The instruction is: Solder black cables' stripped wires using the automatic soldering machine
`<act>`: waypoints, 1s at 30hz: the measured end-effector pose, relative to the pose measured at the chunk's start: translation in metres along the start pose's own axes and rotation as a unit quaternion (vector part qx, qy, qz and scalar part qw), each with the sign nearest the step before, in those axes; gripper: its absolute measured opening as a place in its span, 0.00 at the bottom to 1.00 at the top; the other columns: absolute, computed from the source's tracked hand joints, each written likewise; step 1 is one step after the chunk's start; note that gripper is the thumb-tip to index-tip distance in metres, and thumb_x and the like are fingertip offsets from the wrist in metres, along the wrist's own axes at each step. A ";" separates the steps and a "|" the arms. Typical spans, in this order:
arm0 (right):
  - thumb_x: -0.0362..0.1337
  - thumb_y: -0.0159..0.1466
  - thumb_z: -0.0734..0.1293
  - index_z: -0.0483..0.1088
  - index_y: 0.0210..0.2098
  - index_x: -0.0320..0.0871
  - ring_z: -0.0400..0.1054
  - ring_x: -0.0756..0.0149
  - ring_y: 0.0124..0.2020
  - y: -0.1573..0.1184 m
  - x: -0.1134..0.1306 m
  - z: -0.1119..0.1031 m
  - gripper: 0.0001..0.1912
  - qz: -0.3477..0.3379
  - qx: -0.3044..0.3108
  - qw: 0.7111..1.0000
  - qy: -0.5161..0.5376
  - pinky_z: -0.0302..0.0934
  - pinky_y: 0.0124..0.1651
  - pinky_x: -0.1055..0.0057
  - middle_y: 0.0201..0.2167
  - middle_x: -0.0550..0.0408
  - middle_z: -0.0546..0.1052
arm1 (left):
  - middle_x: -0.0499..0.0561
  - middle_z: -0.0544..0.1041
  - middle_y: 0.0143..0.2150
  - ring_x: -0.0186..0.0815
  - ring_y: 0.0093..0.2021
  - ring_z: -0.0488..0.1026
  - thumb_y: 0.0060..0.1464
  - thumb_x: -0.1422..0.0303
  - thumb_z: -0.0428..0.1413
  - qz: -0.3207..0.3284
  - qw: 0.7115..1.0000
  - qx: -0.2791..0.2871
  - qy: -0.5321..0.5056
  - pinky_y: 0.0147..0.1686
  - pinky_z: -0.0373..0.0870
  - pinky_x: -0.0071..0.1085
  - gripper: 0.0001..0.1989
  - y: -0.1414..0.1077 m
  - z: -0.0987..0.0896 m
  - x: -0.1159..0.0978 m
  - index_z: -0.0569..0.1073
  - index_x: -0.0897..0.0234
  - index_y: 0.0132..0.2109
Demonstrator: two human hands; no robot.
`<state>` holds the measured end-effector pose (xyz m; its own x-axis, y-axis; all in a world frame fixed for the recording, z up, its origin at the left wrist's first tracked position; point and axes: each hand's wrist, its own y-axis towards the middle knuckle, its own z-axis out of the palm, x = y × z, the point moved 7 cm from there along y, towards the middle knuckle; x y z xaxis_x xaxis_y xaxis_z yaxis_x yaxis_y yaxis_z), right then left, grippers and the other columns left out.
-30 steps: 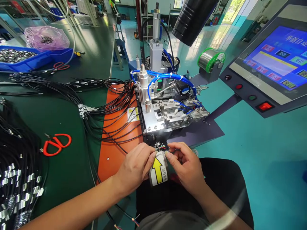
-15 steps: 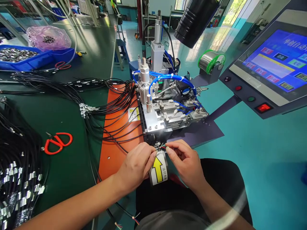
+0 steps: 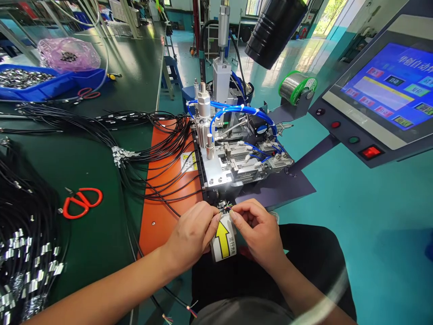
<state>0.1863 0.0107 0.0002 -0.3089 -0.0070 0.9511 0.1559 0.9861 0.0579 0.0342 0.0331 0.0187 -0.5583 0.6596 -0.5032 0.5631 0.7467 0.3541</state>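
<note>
Between my hands, at the front end of the machine, are the thin coloured wires of a black cable. My left hand pinches the cable end between thumb and forefinger. From the other side my right hand has thumb and forefinger closed at the coloured wires; its other fingers are curled in. Just below sits a white cylinder with a yellow arrow, close to both hands. Several black cables run from the machine's left edge across the orange plate.
Red-handled scissors lie on the green mat. Bundled cables with metal ends fill the left. A blue bin holds small metal parts. A solder spool and a control screen stand at the right.
My right hand has moved slightly left, its fingertips closer to my left hand and the wires. The upper cylinder rod on the machine has risen. My left hand stays put.
</note>
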 end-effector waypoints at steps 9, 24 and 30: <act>0.35 0.65 0.65 0.74 0.35 0.44 0.67 0.68 0.31 0.002 0.010 0.004 0.06 -0.054 0.002 0.998 -0.038 0.63 0.33 0.71 0.34 0.54 0.73 | 0.49 0.68 0.31 0.33 0.32 0.65 0.65 0.72 0.46 0.004 1.000 -0.001 0.007 0.33 0.64 0.30 0.09 0.001 -0.002 -0.002 0.67 0.64 0.37; 0.47 0.65 0.65 0.72 0.36 0.42 0.65 0.69 0.26 0.013 -0.010 -0.005 0.13 0.081 0.040 0.995 0.039 0.60 0.29 0.72 0.30 0.56 0.73 | 0.49 0.68 0.31 0.33 0.31 0.64 0.66 0.70 0.46 -0.003 1.000 0.000 0.003 0.32 0.63 0.30 0.09 0.001 -0.001 0.000 0.68 0.64 0.36; 0.45 0.60 0.71 0.73 0.39 0.43 0.68 0.68 0.29 0.015 -0.015 0.003 0.13 0.082 0.081 0.990 0.082 0.64 0.33 0.71 0.32 0.56 0.75 | 0.49 0.68 0.31 0.33 0.31 0.64 0.66 0.70 0.46 0.000 1.000 0.005 0.009 0.33 0.63 0.31 0.09 0.000 0.001 0.001 0.67 0.64 0.36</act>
<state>0.1901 0.0262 -0.0145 -0.1342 0.1410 0.9809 0.0347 0.9899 -0.1376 0.0344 0.0334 0.0170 -0.5701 0.6605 -0.4886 0.5692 0.7464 0.3449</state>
